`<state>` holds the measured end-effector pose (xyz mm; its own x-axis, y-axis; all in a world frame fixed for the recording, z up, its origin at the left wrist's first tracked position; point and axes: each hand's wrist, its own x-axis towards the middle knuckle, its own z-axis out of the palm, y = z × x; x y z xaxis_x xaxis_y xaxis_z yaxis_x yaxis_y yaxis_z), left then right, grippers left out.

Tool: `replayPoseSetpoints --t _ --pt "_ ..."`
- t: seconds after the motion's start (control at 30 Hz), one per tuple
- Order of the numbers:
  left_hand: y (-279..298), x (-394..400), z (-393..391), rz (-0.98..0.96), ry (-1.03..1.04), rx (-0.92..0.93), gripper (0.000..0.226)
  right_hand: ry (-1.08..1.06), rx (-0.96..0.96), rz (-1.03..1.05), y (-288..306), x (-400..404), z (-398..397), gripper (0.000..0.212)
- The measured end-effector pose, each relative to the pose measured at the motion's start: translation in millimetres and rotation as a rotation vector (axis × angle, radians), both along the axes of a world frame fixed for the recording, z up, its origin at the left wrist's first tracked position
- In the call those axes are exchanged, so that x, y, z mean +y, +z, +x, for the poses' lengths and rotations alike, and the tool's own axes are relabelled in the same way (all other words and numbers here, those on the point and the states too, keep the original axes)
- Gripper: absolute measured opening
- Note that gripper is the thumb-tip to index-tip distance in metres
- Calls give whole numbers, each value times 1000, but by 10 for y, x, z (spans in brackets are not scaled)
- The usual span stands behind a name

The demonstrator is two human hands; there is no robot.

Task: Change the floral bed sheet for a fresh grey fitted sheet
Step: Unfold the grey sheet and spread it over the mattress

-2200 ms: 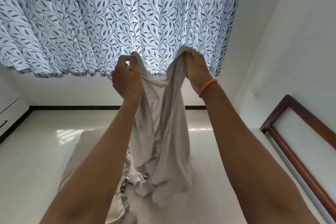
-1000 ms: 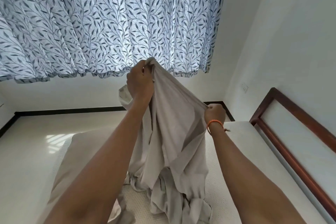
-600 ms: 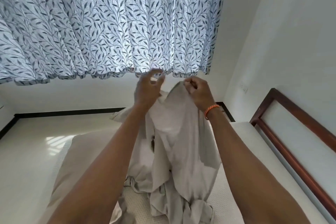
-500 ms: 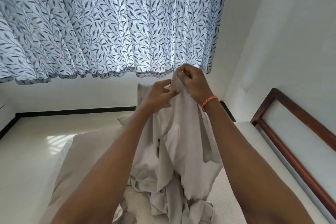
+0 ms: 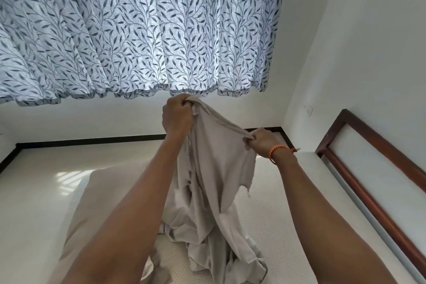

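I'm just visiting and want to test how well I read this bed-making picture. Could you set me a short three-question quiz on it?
1. True or false: the left hand grips the grey fitted sheet higher than the right hand does.
2. Which wrist wears the orange bracelet? A) left B) right C) neither
3. Fill in: the sheet's lower end lies bunched on the bare white ______.

Key:
1. True; the edge between the two hands slopes down towards the right hand.
2. B.
3. Mattress; no floral sheet shows on it, only the leaf-patterned curtain behind.
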<state>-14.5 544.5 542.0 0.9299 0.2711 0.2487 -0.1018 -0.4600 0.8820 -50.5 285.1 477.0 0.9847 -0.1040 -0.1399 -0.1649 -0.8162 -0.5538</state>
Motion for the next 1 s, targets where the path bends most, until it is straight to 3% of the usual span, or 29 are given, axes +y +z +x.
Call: replayPoseSetpoints --t 0.1,0.2,0.3,0.37,0.53,0.67,0.73,0.83,0.9,1.0 --pt "-23 31 75 -5 73 34 27 -20 11 148 -90 -84 -81 40" --pt "11 -18 87 71 67 92 20 35 1 217 239 24 -124 49" --pt "65 -59 108 77 31 131 26 122 -153 638 661 263 -176 42" --pt "108 -74 102 43 -1 141 24 141 -206 895 917 405 -242 48" --pt "190 -93 81 -80 -93 157 37 118 -228 1152 1191 558 -211 49" --pt "170 -34 219 -194 -199 148 23 137 -193 1116 1061 602 -126 41" --pt "239 -12 215 -298 -238 140 20 256 -187 1154 981 613 -108 31" --pt "388 13 188 -465 -350 172 34 313 -193 1081 899 626 -48 42" --pt "433 50 188 -519 -448 205 49 279 -206 946 852 632 11 37" --pt "449 26 180 -388 -536 216 42 166 -200 795 785 646 80 37"
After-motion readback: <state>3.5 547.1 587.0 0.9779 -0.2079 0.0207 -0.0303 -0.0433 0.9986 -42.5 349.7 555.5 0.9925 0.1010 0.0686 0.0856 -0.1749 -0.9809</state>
